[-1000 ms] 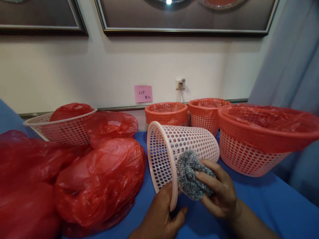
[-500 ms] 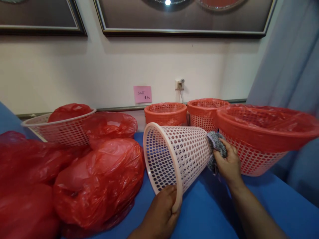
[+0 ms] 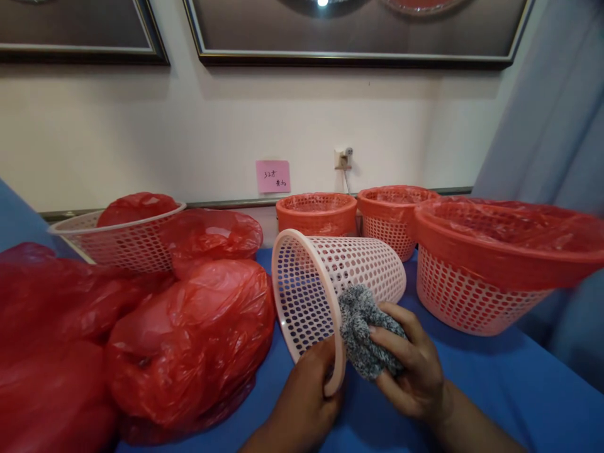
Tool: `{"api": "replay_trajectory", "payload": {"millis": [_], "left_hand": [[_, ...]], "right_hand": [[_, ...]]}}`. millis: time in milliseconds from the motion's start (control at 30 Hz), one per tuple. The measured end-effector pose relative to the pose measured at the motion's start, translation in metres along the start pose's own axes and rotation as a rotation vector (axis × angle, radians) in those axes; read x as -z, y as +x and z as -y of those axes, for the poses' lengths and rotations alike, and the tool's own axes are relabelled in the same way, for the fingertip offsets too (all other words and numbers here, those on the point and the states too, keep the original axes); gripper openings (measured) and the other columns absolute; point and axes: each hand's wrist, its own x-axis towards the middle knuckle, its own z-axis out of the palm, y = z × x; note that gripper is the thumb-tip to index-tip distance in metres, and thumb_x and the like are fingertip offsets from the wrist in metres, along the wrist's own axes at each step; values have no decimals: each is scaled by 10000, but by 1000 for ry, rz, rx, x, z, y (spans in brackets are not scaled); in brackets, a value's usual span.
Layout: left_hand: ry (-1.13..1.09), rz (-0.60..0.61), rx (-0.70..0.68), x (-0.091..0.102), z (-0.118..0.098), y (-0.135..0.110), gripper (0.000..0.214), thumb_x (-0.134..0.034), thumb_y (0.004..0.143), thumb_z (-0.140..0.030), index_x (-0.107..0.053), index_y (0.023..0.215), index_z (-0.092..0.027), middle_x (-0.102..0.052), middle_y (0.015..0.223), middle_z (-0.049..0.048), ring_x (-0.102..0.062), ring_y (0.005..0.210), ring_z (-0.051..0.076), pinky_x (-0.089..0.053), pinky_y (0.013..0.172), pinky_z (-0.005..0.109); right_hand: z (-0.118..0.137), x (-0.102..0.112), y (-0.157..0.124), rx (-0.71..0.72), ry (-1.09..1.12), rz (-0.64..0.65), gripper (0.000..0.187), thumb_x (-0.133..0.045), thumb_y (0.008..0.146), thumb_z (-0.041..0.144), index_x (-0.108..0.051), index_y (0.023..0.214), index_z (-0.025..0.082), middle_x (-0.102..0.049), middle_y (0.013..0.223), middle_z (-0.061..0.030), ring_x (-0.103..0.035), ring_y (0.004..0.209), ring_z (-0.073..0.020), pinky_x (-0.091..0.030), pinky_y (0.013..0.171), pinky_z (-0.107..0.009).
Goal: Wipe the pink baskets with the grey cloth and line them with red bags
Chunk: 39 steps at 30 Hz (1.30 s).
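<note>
A pale pink perforated basket (image 3: 330, 277) lies on its side on the blue table (image 3: 495, 390), its open mouth turned toward me and to the left. My left hand (image 3: 309, 399) grips the lower rim of that mouth, fingers curled over the edge. My right hand (image 3: 408, 365) is closed on a fluffy grey cloth (image 3: 361, 330), which it presses against the basket's outer side wall near the rim.
Three baskets lined with red bags stand behind and to the right: a large one (image 3: 500, 264) and two smaller ones (image 3: 391, 214) (image 3: 316, 214). Bulging red plastic bags (image 3: 189, 340) fill the left, with another pale basket (image 3: 117, 242) behind them. A wall with a pink note (image 3: 272, 176) runs along the back.
My right hand has brought the grey cloth from the basket's far bottom end back along the side wall to near the rim. My left hand keeps its hold on the rim.
</note>
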Motion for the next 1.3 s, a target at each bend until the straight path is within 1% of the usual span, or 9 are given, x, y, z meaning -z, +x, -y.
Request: {"api": "replay_trajectory", "payload": {"millis": [200,433,533,633,833,933,1033,1233,1300], "left_hand": [[-73,-120,-126,2,2,-7,458,-509,984,-196,-573,1434,-258,-666,1384,97,-673,1169,286,-539,1051,429],[20,-105,-151,2,10,-8,424,-473,1003,-178,-602,1397,-265,-718,1282,75,-684,1142,250,-543,1045,388],[46,-59,-151,1,14,-8,441,-487,968,-137,-618,1373,-256,-738,1215,81,-697,1064,238,-551,1028,393],[88,-28,-98,0,18,-6,425,-498,940,-108,-672,1304,-240,-740,1214,89,-694,1058,238,-557,1011,392],[113,60,-25,1,12,3,501,-534,867,-37,-720,1275,-261,-735,1285,70,-666,1179,261,-539,1046,390],[115,82,-1,2,9,5,595,-550,838,-19,-674,1354,-287,-723,1328,49,-659,1187,255,-528,1069,383],[144,66,19,1,14,5,706,-535,801,-6,-604,1432,-315,-699,1375,25,-643,1219,251,-500,1117,414],[207,115,41,-1,22,3,656,-503,791,-7,-670,1356,-293,-682,1396,47,-628,1262,270,-490,1124,458],[240,150,51,-2,19,1,669,-537,767,-20,-659,1368,-288,-675,1403,61,-628,1261,285,-493,1115,469]], "right_hand": [[0,-6,-2,-10,53,74,568,-553,772,78,-570,1327,198,-479,1446,-142,-594,1252,-269,-589,953,-413],[-59,-2,-14,-620,-257,-234,480,-604,852,238,-604,1332,242,-560,1342,-125,-568,1270,-318,-456,1092,-571],[-76,0,-16,-750,-303,-281,501,-624,846,302,-609,1341,227,-558,1332,-127,-562,1266,-324,-422,1121,-589],[-64,-5,-14,-632,-289,-267,496,-629,850,262,-608,1345,243,-536,1378,-128,-565,1282,-326,-453,1100,-577],[2,-10,-7,-85,0,-21,665,-576,807,98,-492,1454,229,-419,1506,-141,-520,1349,-296,-546,1036,-458],[10,-10,-7,-8,56,-6,669,-563,789,92,-496,1446,201,-416,1507,-143,-519,1347,-291,-565,1017,-434],[-9,-11,-9,-170,-8,-82,610,-584,819,114,-534,1413,245,-468,1475,-124,-552,1323,-285,-548,1034,-457],[-64,-6,-14,-835,-54,-364,492,-655,858,328,-622,1339,230,-649,1322,-115,-625,1228,-312,-456,1101,-581],[-66,-4,-13,-887,-38,-419,518,-663,858,359,-616,1355,218,-662,1311,-122,-632,1220,-320,-457,1095,-589]]}}
